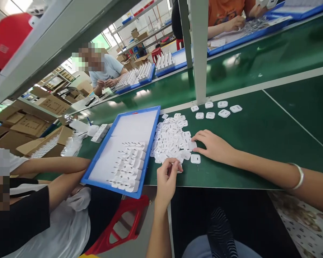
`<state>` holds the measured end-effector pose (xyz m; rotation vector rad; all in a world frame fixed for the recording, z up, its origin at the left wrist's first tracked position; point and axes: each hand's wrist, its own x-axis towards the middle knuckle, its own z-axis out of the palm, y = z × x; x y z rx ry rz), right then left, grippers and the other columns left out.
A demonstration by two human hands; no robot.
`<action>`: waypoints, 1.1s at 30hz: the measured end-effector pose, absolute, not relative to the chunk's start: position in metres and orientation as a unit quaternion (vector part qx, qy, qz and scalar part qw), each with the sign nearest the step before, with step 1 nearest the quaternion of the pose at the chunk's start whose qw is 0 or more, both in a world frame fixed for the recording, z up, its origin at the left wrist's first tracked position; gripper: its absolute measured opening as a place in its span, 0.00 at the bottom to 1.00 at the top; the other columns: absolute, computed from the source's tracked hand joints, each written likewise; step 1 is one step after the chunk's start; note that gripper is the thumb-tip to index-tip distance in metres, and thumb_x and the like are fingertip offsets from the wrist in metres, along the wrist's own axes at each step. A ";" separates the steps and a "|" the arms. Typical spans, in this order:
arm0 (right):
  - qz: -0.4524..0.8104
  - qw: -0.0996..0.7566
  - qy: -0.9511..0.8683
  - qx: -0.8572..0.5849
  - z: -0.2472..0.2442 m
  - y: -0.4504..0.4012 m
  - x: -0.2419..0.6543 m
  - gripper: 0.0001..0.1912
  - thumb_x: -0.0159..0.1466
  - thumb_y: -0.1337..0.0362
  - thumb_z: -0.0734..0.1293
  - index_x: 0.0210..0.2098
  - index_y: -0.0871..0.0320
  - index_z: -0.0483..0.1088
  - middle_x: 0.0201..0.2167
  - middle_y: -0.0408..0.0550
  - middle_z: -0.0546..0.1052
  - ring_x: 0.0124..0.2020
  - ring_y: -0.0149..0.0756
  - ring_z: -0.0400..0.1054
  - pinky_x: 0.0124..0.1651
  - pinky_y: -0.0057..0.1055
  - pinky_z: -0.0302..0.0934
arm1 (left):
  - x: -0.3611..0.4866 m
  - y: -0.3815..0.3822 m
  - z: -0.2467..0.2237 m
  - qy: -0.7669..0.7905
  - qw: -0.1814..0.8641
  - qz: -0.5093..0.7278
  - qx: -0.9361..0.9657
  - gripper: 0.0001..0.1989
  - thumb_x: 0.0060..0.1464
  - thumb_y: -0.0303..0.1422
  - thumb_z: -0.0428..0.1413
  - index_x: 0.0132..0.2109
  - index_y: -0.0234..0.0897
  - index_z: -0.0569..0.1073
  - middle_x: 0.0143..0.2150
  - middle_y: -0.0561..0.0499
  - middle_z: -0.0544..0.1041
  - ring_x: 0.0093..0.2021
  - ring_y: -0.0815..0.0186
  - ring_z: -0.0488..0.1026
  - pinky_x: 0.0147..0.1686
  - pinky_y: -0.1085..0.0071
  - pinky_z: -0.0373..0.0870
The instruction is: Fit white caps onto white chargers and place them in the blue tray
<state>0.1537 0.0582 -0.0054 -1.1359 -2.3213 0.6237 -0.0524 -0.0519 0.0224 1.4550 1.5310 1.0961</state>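
Note:
A heap of small white rounded-square plastic covers, each with a dark slot mark, lies on the green bench. At the heap's right edge, my right hand has its thumb and fingertips on either side of one cover. Closer to me, my left hand is pinched at the near edge of the heap. A white cover shows partly at its fingertips, the rest hidden by the fingers. One loose cover lies flat between my hands. Several more covers are laid out separately beyond my right hand.
A blue-rimmed tray left of the heap holds rows of white pronged parts. A metal post rises behind the heap. Beside me on the left a person sits with folded arms. Co-workers sit across the bench. A red stool stands below.

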 end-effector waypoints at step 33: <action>0.418 0.156 -0.801 -0.399 0.016 0.117 0.139 0.15 0.53 0.60 0.74 0.38 0.60 0.74 0.34 0.47 0.72 0.33 0.36 0.65 0.38 0.32 0.58 | -0.059 -0.040 -0.005 0.522 0.460 0.529 0.486 0.18 0.63 0.41 0.54 0.58 0.41 0.69 0.26 0.55 0.72 0.29 0.70 0.67 0.31 0.74 0.62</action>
